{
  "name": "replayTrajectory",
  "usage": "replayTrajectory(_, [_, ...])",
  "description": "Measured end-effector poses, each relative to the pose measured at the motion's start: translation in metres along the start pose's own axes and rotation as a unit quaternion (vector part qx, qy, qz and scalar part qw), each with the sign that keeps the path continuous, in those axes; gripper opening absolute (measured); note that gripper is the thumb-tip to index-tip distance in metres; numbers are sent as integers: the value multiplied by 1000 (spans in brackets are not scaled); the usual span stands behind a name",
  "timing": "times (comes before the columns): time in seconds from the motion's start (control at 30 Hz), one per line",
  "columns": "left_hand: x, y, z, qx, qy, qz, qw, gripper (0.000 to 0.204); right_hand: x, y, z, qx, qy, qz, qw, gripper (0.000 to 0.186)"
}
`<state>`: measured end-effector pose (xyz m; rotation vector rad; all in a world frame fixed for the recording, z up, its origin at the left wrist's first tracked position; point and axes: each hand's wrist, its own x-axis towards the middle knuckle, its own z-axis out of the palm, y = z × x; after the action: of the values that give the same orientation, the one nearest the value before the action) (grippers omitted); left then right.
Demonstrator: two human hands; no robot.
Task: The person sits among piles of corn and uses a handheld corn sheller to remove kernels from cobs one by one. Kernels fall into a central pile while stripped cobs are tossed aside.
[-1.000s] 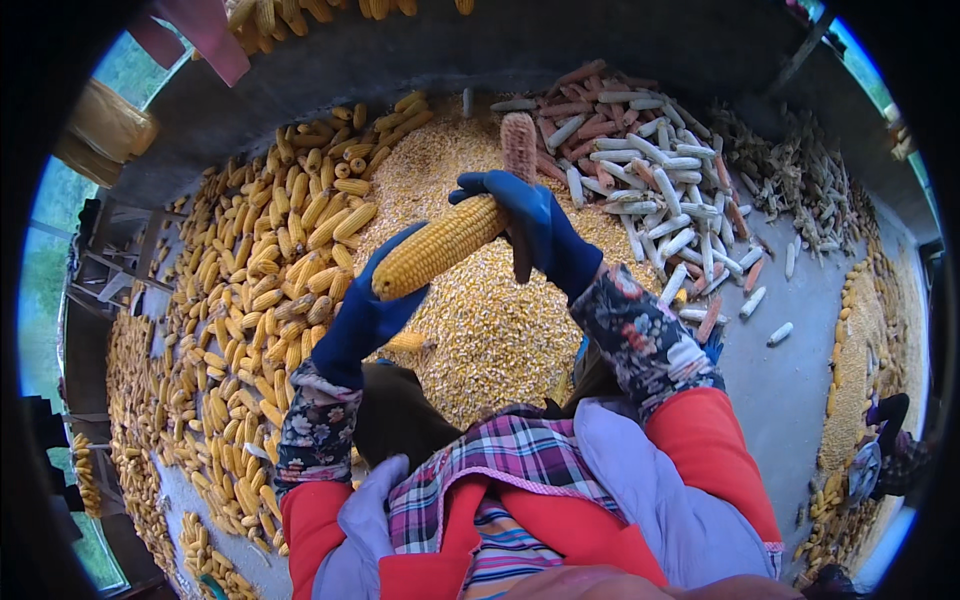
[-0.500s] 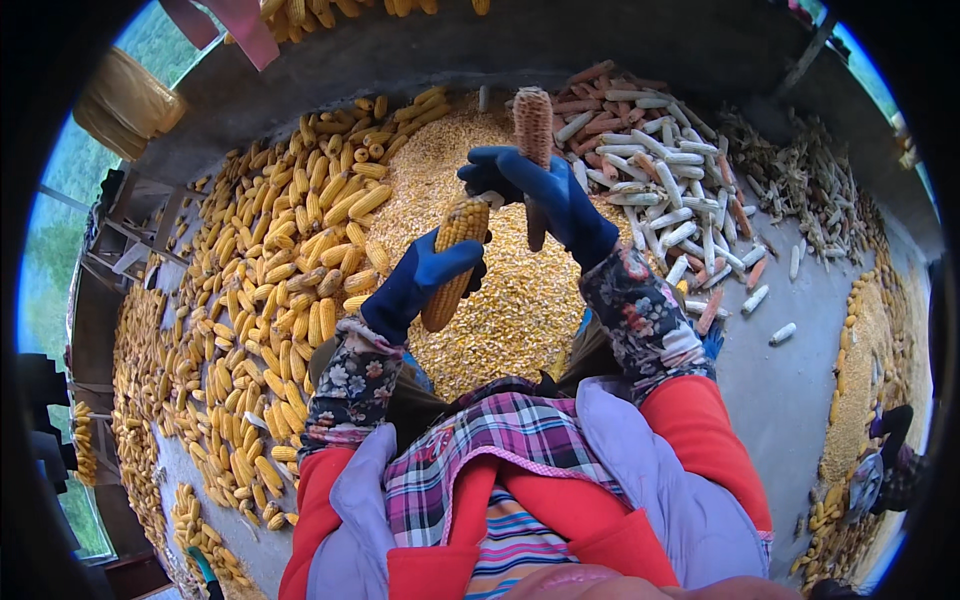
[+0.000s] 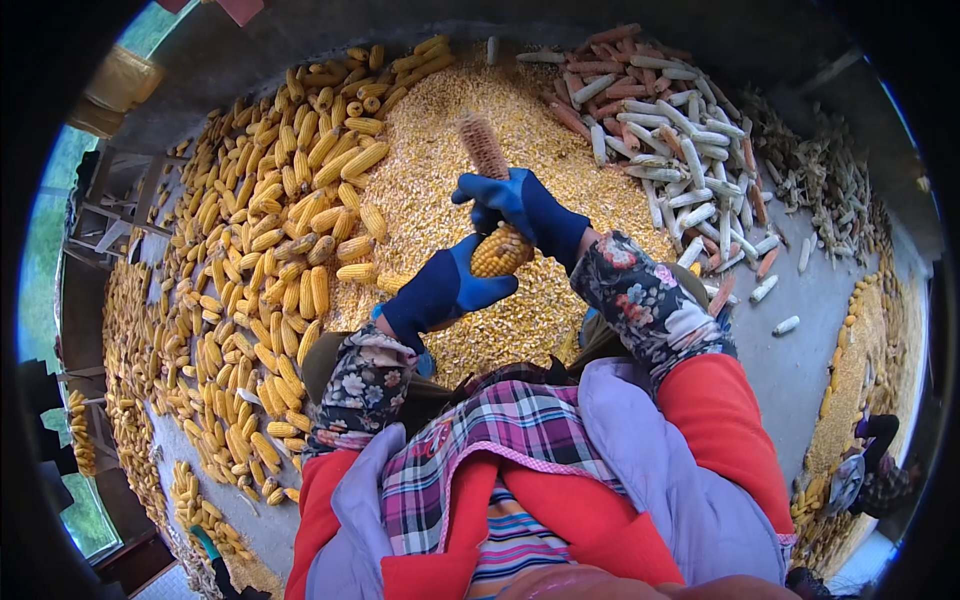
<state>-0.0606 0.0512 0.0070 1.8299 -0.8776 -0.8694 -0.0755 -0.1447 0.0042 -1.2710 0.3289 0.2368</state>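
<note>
Both my hands wear blue gloves and meet above a heap of loose corn kernels [image 3: 430, 130]. My left hand [image 3: 445, 288] is wrapped round an ear of corn [image 3: 502, 252], whose yellow kernels show between the two gloves. Gripped in my right hand [image 3: 535, 212] is a bare reddish corncob [image 3: 483, 146], its upper end tilted up and left. The right glove presses against the ear's upper part, so where cob and ear touch is hidden.
A large pile of unshelled yellow ears [image 3: 255, 270] spreads on the left. Stripped white and reddish cobs [image 3: 680, 140] are heaped at the far right, beside dry husks [image 3: 825, 175]. A few cobs lie on the grey floor [image 3: 770, 370]. Another person [image 3: 885, 485] is at the right edge.
My right hand has come down with the cob onto the ear. The ear, upright before with its length showing, is now mostly covered by the gloves. The view has shifted slightly.
</note>
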Motion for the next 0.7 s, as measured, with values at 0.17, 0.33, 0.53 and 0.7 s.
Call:
replayTrajectory(0.17, [-1,16,-30,-257,-51,-125,957,52,-18,-40,-17,25,-87,-137,986,44])
replayTrajectory(0.33, [-3,22,-31,-260,-49,-118,957,43,-35,-21,22,-81,-82,-194,974,35])
replayTrajectory(0.53, [15,9,-1,-152,65,-9,986,46,-8,-23,22,39,51,-58,996,27])
replayTrajectory(0.7, [8,19,-25,-248,-3,-103,963,42,-7,-21,-20,33,-130,-173,976,52])
